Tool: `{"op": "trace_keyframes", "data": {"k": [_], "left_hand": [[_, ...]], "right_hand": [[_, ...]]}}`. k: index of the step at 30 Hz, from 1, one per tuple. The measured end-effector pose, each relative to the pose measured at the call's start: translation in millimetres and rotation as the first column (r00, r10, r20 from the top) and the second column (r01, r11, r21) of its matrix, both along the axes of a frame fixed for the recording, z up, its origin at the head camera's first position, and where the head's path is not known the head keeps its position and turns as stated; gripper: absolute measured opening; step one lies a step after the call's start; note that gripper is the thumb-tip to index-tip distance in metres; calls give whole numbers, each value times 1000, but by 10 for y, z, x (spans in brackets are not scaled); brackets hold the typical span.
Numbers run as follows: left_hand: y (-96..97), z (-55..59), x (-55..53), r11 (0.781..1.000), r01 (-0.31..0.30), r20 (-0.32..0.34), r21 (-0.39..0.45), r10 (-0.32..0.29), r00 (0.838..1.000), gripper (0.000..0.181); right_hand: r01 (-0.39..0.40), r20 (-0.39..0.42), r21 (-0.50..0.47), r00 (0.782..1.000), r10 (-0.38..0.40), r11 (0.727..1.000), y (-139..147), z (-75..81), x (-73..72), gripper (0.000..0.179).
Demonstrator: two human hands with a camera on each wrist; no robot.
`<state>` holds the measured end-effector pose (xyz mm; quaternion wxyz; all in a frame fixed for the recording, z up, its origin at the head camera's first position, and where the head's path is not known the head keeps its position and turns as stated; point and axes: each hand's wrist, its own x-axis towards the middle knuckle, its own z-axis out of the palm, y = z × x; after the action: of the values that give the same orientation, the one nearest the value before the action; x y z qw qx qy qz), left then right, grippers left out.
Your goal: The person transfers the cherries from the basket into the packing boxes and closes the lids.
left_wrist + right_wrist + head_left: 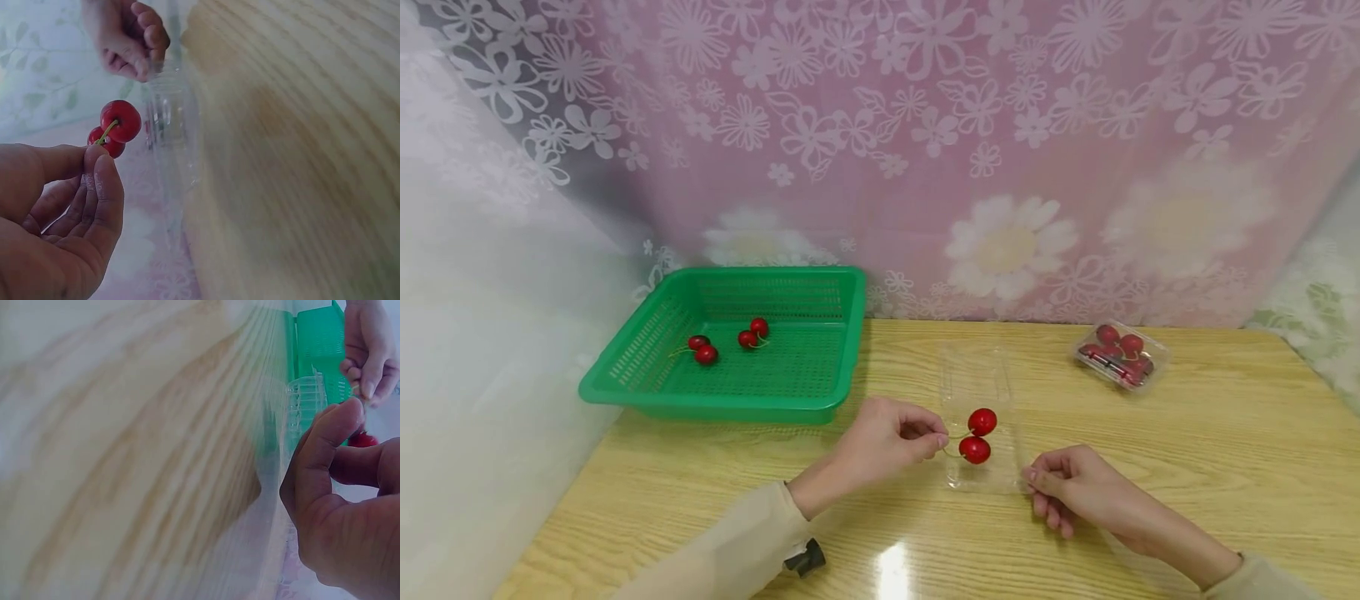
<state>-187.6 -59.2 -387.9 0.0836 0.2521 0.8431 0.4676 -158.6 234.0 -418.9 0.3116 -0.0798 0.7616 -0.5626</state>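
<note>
By their green stems, a pair of red cherries is pinched between the thumb and forefinger of my left hand. The fruit hangs over an opened clear plastic box, which lies lengthwise on the table with its lid folded back. In the left wrist view the cherries show beside the box wall. My right hand pinches the near right corner of the box, thumb against forefinger, the other fingers curled below. The right wrist view has this hand covering part of the box.
A green slotted basket stands at the left, holding two cherry pairs, one on the left and one nearer the middle. At the back right sits a closed clear box filled with cherries. A flowered curtain hangs behind the wooden table.
</note>
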Motion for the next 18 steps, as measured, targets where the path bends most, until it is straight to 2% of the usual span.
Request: {"op": "trace_keyframes", "data": {"k": [7,12,18], "left_hand": [[163,-109,-51,999,7,7,-36,-6,1000,8],[235,-176,-67,998,34,23,-45,-33,999,8],[292,-232,-78,997,40,6,-69,-40,999,8]], "right_hand": [[1,-4,4,1000,-1,1000,-12,2,-5,34],[-3,0,0,1000,3,1000,-7,-4,-4,34],[-4,3,-13,1000,4,1000,-4,-9,1,32]]}}
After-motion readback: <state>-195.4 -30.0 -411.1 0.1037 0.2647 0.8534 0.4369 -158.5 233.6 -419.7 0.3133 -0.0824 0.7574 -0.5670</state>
